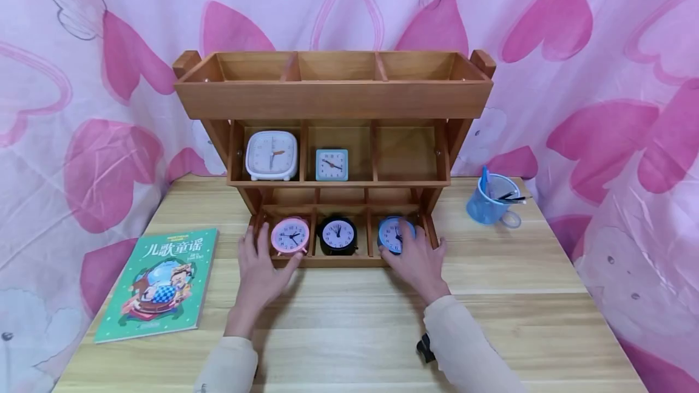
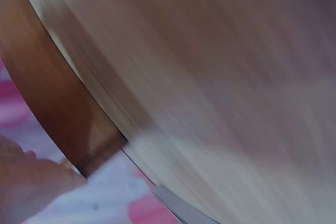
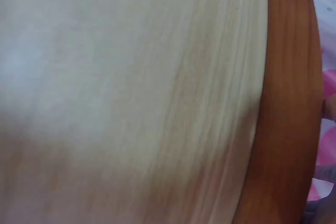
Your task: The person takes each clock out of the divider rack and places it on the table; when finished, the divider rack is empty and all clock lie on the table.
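See the blue clock in the lower right compartment of the wooden rack, partly under the right hand; cannot tell whether gripped. Find the left hand spread wide just by the pink clock, lower left. Note beneath the rack a pale wood-grain table, with a green book at left, a blue pen cup at right, and behind, pink heart-patterned cloth.

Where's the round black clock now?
In the head view, the round black clock sits in the brown wooden shelf, bottom tier, middle compartment, between the round pink clock at left and the round blue clock at right.
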